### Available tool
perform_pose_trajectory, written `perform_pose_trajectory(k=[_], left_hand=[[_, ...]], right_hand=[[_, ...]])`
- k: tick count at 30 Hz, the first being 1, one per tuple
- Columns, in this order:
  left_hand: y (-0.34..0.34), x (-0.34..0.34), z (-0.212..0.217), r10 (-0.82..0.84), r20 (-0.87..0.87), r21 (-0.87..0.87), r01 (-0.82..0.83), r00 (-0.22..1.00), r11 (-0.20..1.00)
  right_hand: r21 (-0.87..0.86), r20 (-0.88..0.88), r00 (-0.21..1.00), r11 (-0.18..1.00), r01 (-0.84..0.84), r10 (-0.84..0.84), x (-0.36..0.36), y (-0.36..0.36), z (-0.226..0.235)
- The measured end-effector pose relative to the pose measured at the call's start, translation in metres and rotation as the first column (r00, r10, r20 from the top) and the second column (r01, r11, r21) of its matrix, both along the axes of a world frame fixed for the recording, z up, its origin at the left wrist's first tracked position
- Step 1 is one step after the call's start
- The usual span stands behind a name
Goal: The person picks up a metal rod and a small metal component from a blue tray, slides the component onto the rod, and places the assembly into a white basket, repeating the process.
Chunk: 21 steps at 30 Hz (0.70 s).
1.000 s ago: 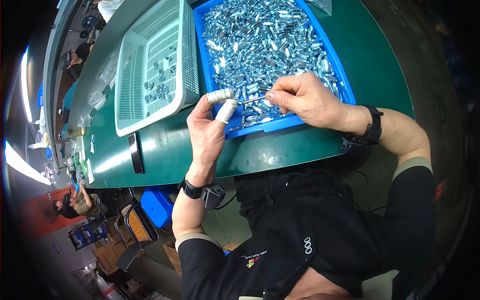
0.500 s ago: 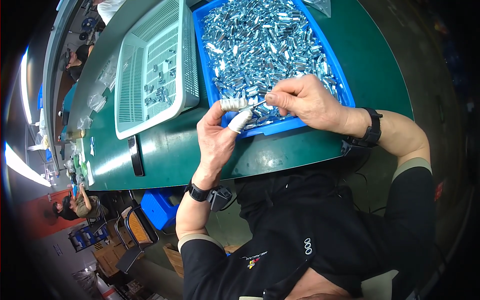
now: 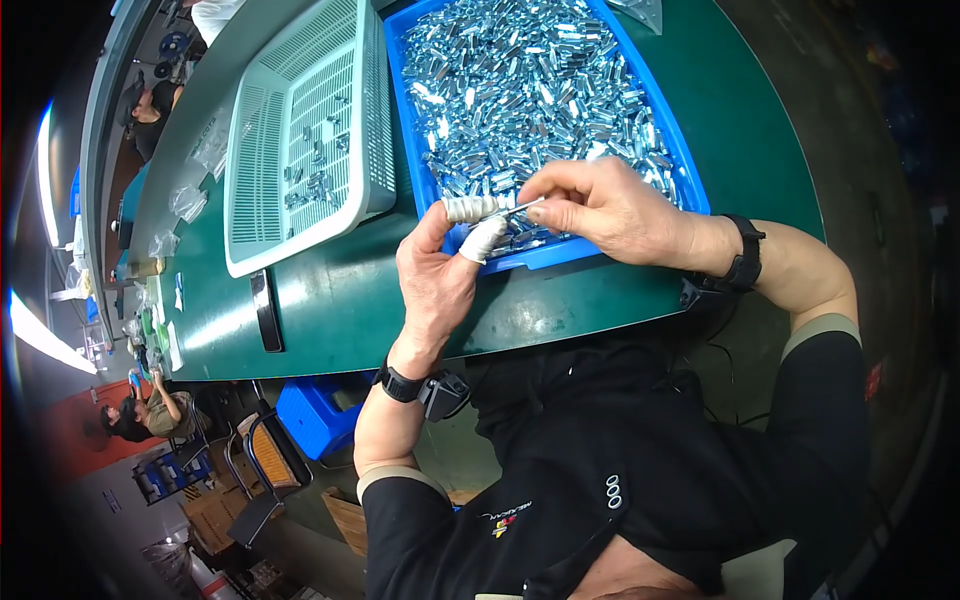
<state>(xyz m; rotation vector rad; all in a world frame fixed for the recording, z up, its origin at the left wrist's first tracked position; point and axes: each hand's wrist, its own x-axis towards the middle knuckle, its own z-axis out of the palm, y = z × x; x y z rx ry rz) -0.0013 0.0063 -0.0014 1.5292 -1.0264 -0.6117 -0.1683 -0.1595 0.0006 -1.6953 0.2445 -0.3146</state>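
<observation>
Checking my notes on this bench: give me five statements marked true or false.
The left hand has a white-wrapped thumb. True.
A slim metal rod reaches from it to the right hand. True.
The blue tray stands right of the pale green basket. True.
The basket is fuller than the tray. False: metal pieces fill the tray; few lie in the basket.
Both wrists are bare. False: each has a black strap.

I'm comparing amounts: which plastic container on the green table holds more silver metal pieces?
The blue rectangular plastic tray: shiny metal pieces cover most of its floor, while the pale green slotted plastic basket holds far fewer.
</observation>
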Motion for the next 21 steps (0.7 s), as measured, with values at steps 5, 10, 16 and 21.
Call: perform_pose_trajectory(k=[5,10,16,21], left_hand=[[0.000,0.000,-0.002,0.003,0.010,-0.026,-0.002,1.000,1.000],[-0.003,-0.007,-0.001,-0.015,0.073,-0.026,0.017,0.997,1.000],[-0.003,-0.008,0.000,-0.010,0.181,-0.071,0.023,0.984,0.997],[-0.001,-0.004,0.017,0.042,0.347,-0.111,-0.004,0.937,0.994]], right_hand=[[-0.114,0.088,0.993,0.989,0.090,-0.080,-0.003,0.001,0.002],[-0.120,0.020,1.000,0.993,-0.002,0.005,-0.004,-0.003,0.002],[-0.058,-0.021,1.000,0.998,-0.020,0.019,-0.003,-0.004,0.004],[0.028,0.090,0.993,0.997,0.068,-0.070,-0.005,-0.002,0.004]])
